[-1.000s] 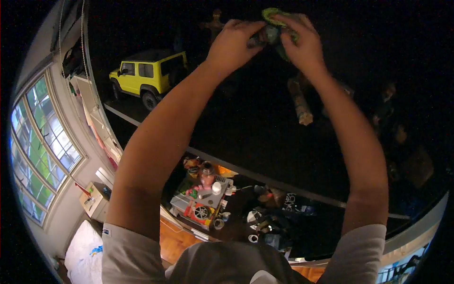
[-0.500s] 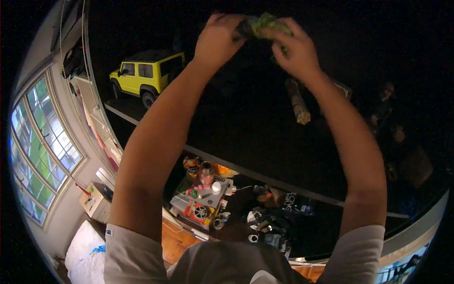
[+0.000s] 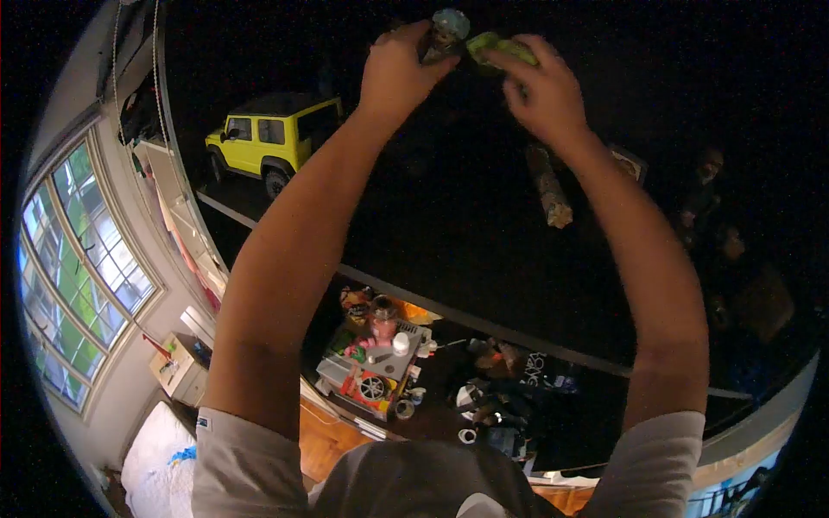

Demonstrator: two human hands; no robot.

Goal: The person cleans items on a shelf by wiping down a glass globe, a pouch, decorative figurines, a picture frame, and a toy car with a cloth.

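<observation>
Up at the top of the view, my left hand [image 3: 401, 73] is closed around a small figurine-like object [image 3: 447, 33] with a rounded pale blue top; its lower part is dark and partly hidden by my fingers. Just right of it, my right hand [image 3: 546, 86] pinches a folded yellow-green cloth [image 3: 496, 50]. A narrow gap separates the cloth from the object. Both arms reach far forward over a dark shelf. Below my right hand lies a mottled cylindrical roll [image 3: 550, 188] with a pale end.
A yellow toy off-road car [image 3: 268, 142] stands on the shelf at left. The shelf's front edge [image 3: 484, 319] crosses beneath my arms. Lower down are a cluttered grey box top [image 3: 384, 358] and dark bags [image 3: 496, 401]. Dim figures [image 3: 708, 168] stand at right; a window [image 3: 86, 268] is far left.
The object in my left hand now shows its pale blue top above my fingers. My right hand has drawn the cloth slightly away from it, and the cloth looks less bunched.
</observation>
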